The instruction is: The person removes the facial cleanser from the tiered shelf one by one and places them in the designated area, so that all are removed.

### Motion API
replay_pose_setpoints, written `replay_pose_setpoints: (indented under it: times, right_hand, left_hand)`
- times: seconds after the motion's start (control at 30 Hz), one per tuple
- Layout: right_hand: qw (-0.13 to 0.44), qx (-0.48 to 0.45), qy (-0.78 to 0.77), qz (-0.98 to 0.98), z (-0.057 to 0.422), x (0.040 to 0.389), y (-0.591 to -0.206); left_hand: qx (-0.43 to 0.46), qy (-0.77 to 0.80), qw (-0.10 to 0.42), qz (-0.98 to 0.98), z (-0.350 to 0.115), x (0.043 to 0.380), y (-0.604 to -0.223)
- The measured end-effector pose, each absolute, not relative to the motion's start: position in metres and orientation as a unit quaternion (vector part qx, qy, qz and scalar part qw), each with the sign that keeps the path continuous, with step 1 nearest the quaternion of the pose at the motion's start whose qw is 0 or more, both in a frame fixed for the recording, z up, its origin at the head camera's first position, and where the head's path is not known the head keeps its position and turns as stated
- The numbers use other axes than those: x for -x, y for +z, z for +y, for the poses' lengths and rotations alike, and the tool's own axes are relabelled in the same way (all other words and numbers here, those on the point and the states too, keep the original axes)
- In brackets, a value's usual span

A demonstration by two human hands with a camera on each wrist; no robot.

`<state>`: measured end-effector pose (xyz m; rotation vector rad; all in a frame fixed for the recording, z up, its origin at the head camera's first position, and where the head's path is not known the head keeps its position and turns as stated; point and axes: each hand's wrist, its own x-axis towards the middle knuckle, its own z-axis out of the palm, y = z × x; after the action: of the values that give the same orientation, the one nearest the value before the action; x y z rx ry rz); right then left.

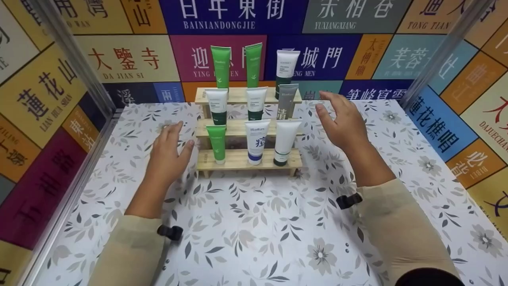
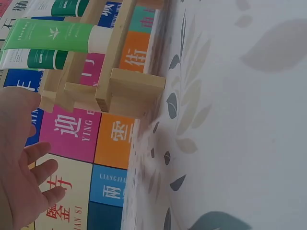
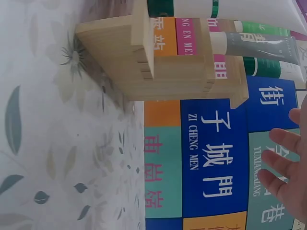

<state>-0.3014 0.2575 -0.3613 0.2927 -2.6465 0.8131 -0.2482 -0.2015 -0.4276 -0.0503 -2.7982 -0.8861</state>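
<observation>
A three-step wooden rack [image 1: 250, 163] stands on the table, with tubes upright on every step. On the bottom step are a small green tube [image 1: 217, 143], a white tube with a blue band [image 1: 256, 139] and a white tube with a dark cap [image 1: 285, 139]. White-and-green tubes [image 1: 217, 104] and a grey tube [image 1: 286, 99] fill the middle step. Taller green tubes [image 1: 221, 65] and another white tube [image 1: 286, 65] stand on top. My left hand [image 1: 168, 153] hovers left of the rack, fingers spread, touching nothing. To its right is my right hand [image 1: 343, 121], also holding nothing.
A white tablecloth with grey leaves and flowers [image 1: 254, 222] covers the table. Colourful panels with Chinese lettering [image 1: 218, 18] rise behind and at both sides. Metal frame posts [image 1: 75, 59] stand at the back corners. A dark round object [image 1: 428, 277] shows at the bottom right.
</observation>
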Motion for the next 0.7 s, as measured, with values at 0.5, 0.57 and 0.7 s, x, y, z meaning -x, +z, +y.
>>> replay_pose_setpoints:
  times: [0.5, 0.57, 0.7]
  right_hand:
    - [0.147, -0.101, 0.421, -0.890, 0.242, 0.320, -0.332]
    - [0.152, -0.104, 0.444, -0.877, 0.240, 0.323, -0.329]
    - [0.155, -0.100, 0.481, -0.857, 0.235, 0.328, -0.323]
  left_hand:
    - [0.029, -0.452, 0.029, -0.891, -0.199, 0.248, -0.442]
    - [0.032, -0.471, 0.019, -0.881, -0.200, 0.247, -0.445]
    - [0.028, -0.502, -0.018, -0.864, -0.200, 0.246, -0.449]
